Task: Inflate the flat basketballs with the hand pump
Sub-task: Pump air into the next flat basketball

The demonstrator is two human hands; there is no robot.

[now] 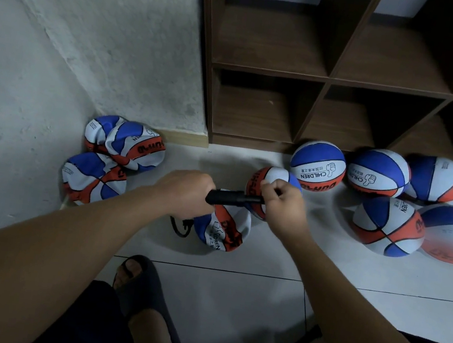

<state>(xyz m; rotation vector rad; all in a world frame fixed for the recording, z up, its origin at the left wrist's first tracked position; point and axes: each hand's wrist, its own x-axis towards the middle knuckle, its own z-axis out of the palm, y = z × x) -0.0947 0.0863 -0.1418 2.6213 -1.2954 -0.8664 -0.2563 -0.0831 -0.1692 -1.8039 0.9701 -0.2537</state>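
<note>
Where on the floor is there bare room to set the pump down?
Bare tile lies between the crumpled balls on the left and the left hand, and in front of the sandal, toward the right. It's crowded right of the right hand, around the inflated balls.

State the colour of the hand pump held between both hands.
Black: the hand pump shows plainly in the head view.

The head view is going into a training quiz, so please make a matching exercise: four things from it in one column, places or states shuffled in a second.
Things:
1. hand pump
2. crumpled flat balls
3. round inflated balls
4. dark slipper

Places or states:
A. at the foot of the wooden shelf
B. in the corner by the wall
C. on a foot, on the tiled floor
D. held between the left hand and right hand

Pairs: 1-D, 2-B, 3-A, 4-C
</note>
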